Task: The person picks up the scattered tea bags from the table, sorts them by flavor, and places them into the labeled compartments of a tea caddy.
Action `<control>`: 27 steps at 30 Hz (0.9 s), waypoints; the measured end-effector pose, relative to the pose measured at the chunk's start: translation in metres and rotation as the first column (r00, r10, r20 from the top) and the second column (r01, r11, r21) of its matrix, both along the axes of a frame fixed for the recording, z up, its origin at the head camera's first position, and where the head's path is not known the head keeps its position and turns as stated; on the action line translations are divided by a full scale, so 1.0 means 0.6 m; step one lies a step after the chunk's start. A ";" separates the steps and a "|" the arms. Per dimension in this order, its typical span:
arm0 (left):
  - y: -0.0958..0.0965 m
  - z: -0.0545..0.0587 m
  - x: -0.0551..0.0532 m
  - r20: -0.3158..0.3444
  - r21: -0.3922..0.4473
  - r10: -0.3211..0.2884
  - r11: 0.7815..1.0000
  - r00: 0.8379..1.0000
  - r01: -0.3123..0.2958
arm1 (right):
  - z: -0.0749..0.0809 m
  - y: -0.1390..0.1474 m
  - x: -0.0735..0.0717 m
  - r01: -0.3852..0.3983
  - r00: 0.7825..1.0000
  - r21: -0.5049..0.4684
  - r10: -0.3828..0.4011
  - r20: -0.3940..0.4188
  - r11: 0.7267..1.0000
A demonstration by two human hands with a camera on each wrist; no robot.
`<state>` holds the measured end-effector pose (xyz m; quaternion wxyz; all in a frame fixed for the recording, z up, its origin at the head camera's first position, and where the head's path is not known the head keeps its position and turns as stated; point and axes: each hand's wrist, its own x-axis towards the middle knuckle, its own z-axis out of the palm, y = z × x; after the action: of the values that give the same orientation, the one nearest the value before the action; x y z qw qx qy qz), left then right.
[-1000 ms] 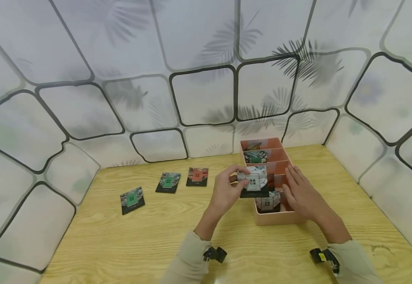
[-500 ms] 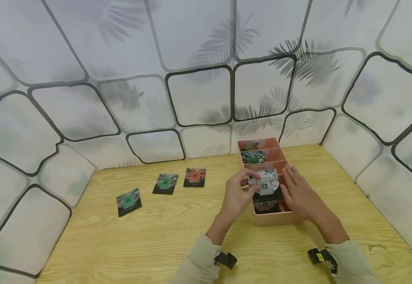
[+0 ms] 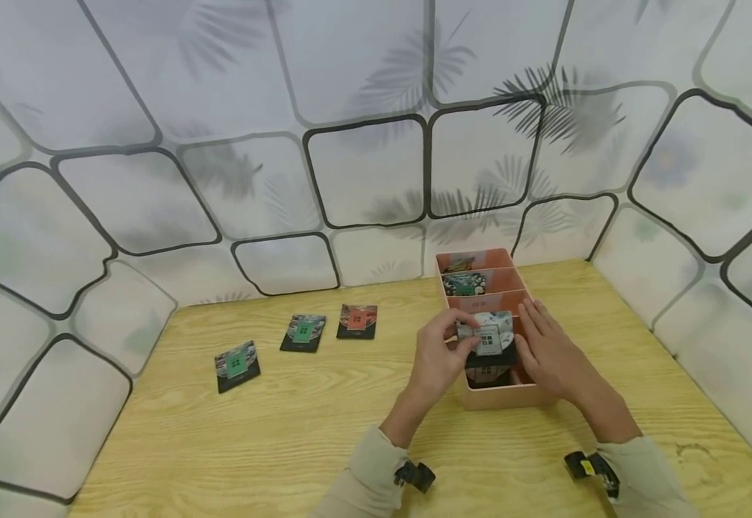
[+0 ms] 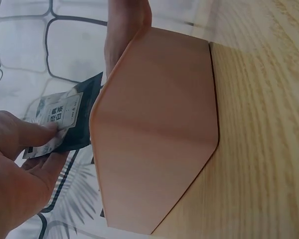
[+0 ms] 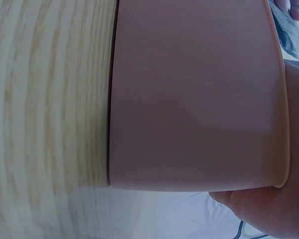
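My left hand [image 3: 435, 354] pinches a white-and-black sachet [image 3: 494, 332] by its left side, thumb on its face, above the front part of a pink divided box [image 3: 512, 398]. In the left wrist view that sachet [image 4: 62, 117] is tilted, beside the box's upper rim. My right hand [image 3: 558, 361] rests on the box's right rim with its fingers straight. Another sachet [image 3: 488, 375] lies in the front compartment, partly covered by the held one. Deeper in the box, a green-labelled sachet [image 3: 465, 283] shows in a rear compartment.
On the wooden table [image 3: 272, 439] to the left lie two green-labelled sachets, the nearer one [image 3: 237, 365] and the farther one [image 3: 303, 332], and a red-labelled sachet [image 3: 357, 321]. A patterned curtain [image 3: 376, 173] surrounds the table behind and at the sides.
My left hand has carried the pinched sachet rightward over the front of the box, covering part of the sachet inside. My right hand has stayed on the rim.
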<state>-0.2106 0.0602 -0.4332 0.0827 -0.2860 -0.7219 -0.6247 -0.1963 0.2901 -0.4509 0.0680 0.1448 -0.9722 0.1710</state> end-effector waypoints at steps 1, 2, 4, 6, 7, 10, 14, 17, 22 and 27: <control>0.002 -0.001 0.000 0.003 0.012 -0.002 1.000 1.000 0.002 | 0.000 0.000 0.001 0.003 1.000 0.000 -0.003 0.001 1.000; 0.003 -0.003 0.001 0.004 0.018 -0.001 1.000 1.000 0.001 | 0.001 0.000 0.001 0.005 1.000 -0.003 -0.005 0.002 1.000; 0.006 -0.006 0.002 0.002 0.009 0.002 1.000 1.000 -0.002 | 0.001 0.000 0.001 0.008 1.000 -0.005 -0.008 0.002 1.000; 0.006 -0.008 0.002 -0.005 -0.029 0.019 0.999 1.000 -0.019 | 0.001 -0.001 0.001 0.010 1.000 -0.006 -0.010 0.004 1.000; 0.006 -0.009 0.002 -0.015 -0.052 0.029 0.998 0.999 -0.029 | 0.001 -0.001 0.001 0.011 1.000 -0.007 -0.011 0.006 1.000; 0.003 -0.010 0.002 -0.041 -0.119 0.048 0.992 0.998 -0.053 | 0.002 -0.002 0.001 0.010 1.000 -0.007 -0.010 0.014 1.000; 0.000 -0.011 0.000 -0.088 -0.178 0.052 0.982 0.995 -0.067 | 0.004 -0.002 0.000 0.007 1.000 -0.009 -0.007 0.018 1.000; -0.001 -0.013 -0.001 -0.110 -0.199 0.055 0.977 0.992 -0.076 | 0.004 -0.002 -0.001 0.004 1.000 -0.011 -0.004 0.017 1.000; -0.003 -0.013 0.000 -0.134 -0.238 0.061 0.967 0.989 -0.092 | 0.004 -0.001 0.000 0.000 1.000 -0.013 0.000 0.017 1.000; -0.003 -0.014 0.000 -0.156 -0.253 0.047 0.964 0.987 -0.086 | 0.002 0.000 -0.001 -0.003 1.000 -0.011 0.003 0.013 1.000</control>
<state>-0.2106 0.0583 -0.4419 0.1192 -0.3155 -0.7984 -0.4988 -0.1972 0.2899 -0.4499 0.0621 0.1448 -0.9715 0.1774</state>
